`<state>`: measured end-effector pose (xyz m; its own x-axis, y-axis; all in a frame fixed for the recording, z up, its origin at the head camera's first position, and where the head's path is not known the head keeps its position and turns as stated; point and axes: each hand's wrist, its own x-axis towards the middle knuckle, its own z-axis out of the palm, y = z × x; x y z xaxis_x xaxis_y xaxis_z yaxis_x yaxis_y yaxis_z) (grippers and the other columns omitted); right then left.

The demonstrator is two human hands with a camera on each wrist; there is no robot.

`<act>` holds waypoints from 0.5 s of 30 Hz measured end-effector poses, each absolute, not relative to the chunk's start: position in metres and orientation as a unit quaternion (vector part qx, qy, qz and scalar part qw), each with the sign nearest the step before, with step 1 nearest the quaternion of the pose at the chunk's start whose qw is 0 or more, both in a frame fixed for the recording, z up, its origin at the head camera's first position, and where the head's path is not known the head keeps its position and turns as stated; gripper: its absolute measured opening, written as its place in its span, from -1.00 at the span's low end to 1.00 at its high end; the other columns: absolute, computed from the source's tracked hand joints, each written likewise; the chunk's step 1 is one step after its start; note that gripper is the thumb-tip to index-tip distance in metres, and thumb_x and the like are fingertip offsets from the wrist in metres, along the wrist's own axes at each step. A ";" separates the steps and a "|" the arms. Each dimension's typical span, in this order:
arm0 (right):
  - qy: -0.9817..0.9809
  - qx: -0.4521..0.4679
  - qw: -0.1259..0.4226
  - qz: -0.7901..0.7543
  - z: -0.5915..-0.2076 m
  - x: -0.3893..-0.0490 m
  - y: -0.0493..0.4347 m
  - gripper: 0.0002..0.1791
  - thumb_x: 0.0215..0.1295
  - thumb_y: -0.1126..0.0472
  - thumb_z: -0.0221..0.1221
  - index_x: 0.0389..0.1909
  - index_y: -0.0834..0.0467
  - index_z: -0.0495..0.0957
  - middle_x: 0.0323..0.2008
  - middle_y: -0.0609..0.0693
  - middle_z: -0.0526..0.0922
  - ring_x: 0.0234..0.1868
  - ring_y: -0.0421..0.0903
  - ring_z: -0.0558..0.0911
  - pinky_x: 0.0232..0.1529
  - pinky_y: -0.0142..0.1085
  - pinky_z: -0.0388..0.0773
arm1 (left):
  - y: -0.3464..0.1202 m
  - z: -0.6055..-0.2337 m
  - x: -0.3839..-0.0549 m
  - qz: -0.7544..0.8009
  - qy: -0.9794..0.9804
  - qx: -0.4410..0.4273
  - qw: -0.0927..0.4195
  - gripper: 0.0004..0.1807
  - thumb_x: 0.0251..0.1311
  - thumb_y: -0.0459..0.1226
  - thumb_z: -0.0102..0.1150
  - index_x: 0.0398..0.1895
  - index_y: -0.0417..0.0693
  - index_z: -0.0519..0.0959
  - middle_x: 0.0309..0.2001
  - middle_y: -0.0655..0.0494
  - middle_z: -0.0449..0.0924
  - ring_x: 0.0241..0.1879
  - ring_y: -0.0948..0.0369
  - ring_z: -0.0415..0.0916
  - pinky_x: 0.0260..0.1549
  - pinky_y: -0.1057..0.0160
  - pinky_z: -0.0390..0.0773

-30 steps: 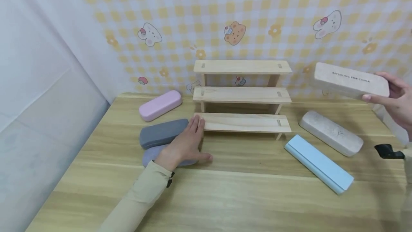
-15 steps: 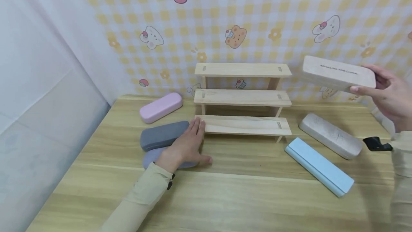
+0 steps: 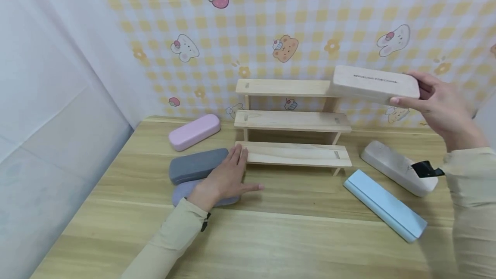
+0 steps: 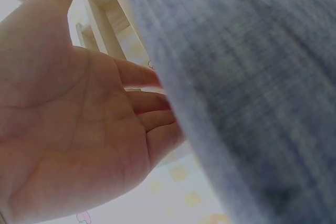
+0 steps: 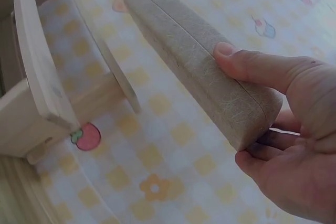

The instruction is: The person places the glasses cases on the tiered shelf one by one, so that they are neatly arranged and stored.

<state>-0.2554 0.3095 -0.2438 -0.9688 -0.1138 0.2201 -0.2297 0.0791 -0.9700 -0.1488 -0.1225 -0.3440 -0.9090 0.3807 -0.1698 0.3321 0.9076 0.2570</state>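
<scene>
My right hand (image 3: 445,106) grips the right end of a beige glasses case (image 3: 373,84) with dark lettering on its lid. The case is held up in the air, its left end overlapping the right end of the top shelf in the head view. In the right wrist view the thumb lies on the side of the case (image 5: 199,61), fingers beneath. My left hand (image 3: 224,178) has its fingers straight, fingertips at the left end of the lowest step of a three-tier wooden shelf (image 3: 292,154). Under and beside that hand lie a dark blue-grey case (image 3: 195,166) and a greyish-purple case (image 3: 184,190).
A pink-lilac glasses case (image 3: 195,131) lies at the back left of the wooden table (image 3: 271,244). To the right of the shelf are a light grey case (image 3: 391,162) and a light blue case (image 3: 385,206). A checked cloth (image 3: 310,20) hangs behind.
My right hand has carried the beige glasses case leftward, from right of the shelf to the top tier's right end. The left hand has stayed at the lowest step; the head view has shifted slightly.
</scene>
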 end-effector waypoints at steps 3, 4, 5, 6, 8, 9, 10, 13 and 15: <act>-0.771 0.112 0.036 0.626 -0.239 -0.261 0.296 -0.32 0.05 0.49 0.28 0.23 0.11 0.34 0.00 -0.11 0.49 -0.05 -0.33 0.51 -0.22 -0.63 0.43 | -0.123 -0.343 -0.148 0.105 0.972 0.184 0.103 0.14 0.08 0.33 -0.04 0.42 -0.33 -0.14 0.42 -0.29 -0.29 0.40 -0.10 -0.32 0.29 0.05 -0.03; -0.771 0.117 0.032 0.626 -0.238 -0.263 0.290 -0.32 0.04 0.49 0.29 0.22 0.11 0.35 0.00 -0.10 0.49 -0.04 -0.31 0.51 -0.22 -0.62 0.44 | -0.123 -0.343 -0.148 0.103 0.972 0.185 0.102 0.13 0.08 0.33 -0.04 0.42 -0.33 -0.13 0.42 -0.29 -0.29 0.40 -0.10 -0.32 0.29 0.04 -0.02; -0.764 0.124 0.029 0.633 -0.237 -0.265 0.285 -0.33 0.03 0.51 0.28 0.21 0.14 0.36 0.00 -0.08 0.49 -0.04 -0.29 0.51 -0.21 -0.61 0.45 | -0.123 -0.343 -0.148 0.103 0.972 0.186 0.101 0.13 0.09 0.33 -0.03 0.42 -0.34 -0.13 0.42 -0.30 -0.29 0.40 -0.11 -0.32 0.29 0.04 -0.02; -0.763 0.129 0.027 0.633 -0.237 -0.267 0.280 -0.33 0.03 0.51 0.29 0.20 0.15 0.37 0.00 -0.08 0.49 -0.04 -0.29 0.51 -0.21 -0.61 0.45 | -0.123 -0.343 -0.149 0.104 0.972 0.186 0.101 0.13 0.09 0.32 -0.02 0.42 -0.34 -0.13 0.42 -0.30 -0.29 0.40 -0.11 -0.32 0.29 0.04 -0.02; -0.750 0.146 0.021 0.644 -0.235 -0.270 0.268 -0.35 0.01 0.54 0.28 0.18 0.18 0.38 -0.02 -0.06 0.50 -0.05 -0.26 0.52 -0.19 -0.59 0.45 | -0.123 -0.344 -0.149 0.106 0.971 0.188 0.101 0.14 0.08 0.32 -0.01 0.42 -0.34 -0.14 0.41 -0.31 -0.30 0.39 -0.11 -0.33 0.29 0.04 -0.02; -0.740 0.155 0.019 0.654 -0.235 -0.272 0.262 -0.36 0.00 0.56 0.28 0.16 0.20 0.39 -0.03 -0.04 0.51 -0.05 -0.25 0.52 -0.19 -0.58 0.46 | -0.123 -0.345 -0.149 0.107 0.971 0.190 0.100 0.14 0.08 0.32 -0.01 0.42 -0.34 -0.14 0.41 -0.31 -0.30 0.39 -0.12 -0.33 0.29 0.03 -0.02; -0.725 0.165 0.014 0.668 -0.235 -0.273 0.256 -0.37 -0.01 0.58 0.27 0.14 0.22 0.39 -0.03 -0.03 0.52 -0.05 -0.22 0.52 -0.19 -0.57 0.47 | -0.123 -0.345 -0.149 0.109 0.971 0.191 0.099 0.14 0.08 0.31 0.01 0.42 -0.35 -0.14 0.41 -0.32 -0.30 0.39 -0.12 -0.33 0.29 0.03 -0.02; -0.714 0.184 0.009 0.675 -0.235 -0.278 0.237 -0.37 -0.03 0.59 0.28 0.13 0.24 0.40 -0.03 0.01 0.51 -0.04 -0.19 0.52 -0.18 -0.56 0.47 | -0.123 -0.346 -0.149 0.112 0.970 0.193 0.096 0.15 0.07 0.31 0.02 0.42 -0.35 -0.14 0.41 -0.32 -0.30 0.39 -0.13 -0.32 0.29 0.03 -0.02; -0.722 0.189 0.010 0.666 -0.234 -0.281 0.223 -0.35 -0.03 0.57 0.29 0.15 0.24 0.39 0.00 0.02 0.49 -0.02 -0.17 0.51 -0.16 -0.56 0.46 | -0.124 -0.346 -0.149 0.112 0.970 0.193 0.095 0.15 0.07 0.31 0.03 0.42 -0.36 -0.13 0.41 -0.33 -0.29 0.39 -0.13 -0.32 0.29 0.03 -0.02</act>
<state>-0.2810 0.2230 -0.2342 -0.9281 -0.2600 0.2665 -0.2864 0.0416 -0.9572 -0.1489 -0.1236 -0.3464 -0.9076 0.3957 -0.1403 0.3532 0.9004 0.2541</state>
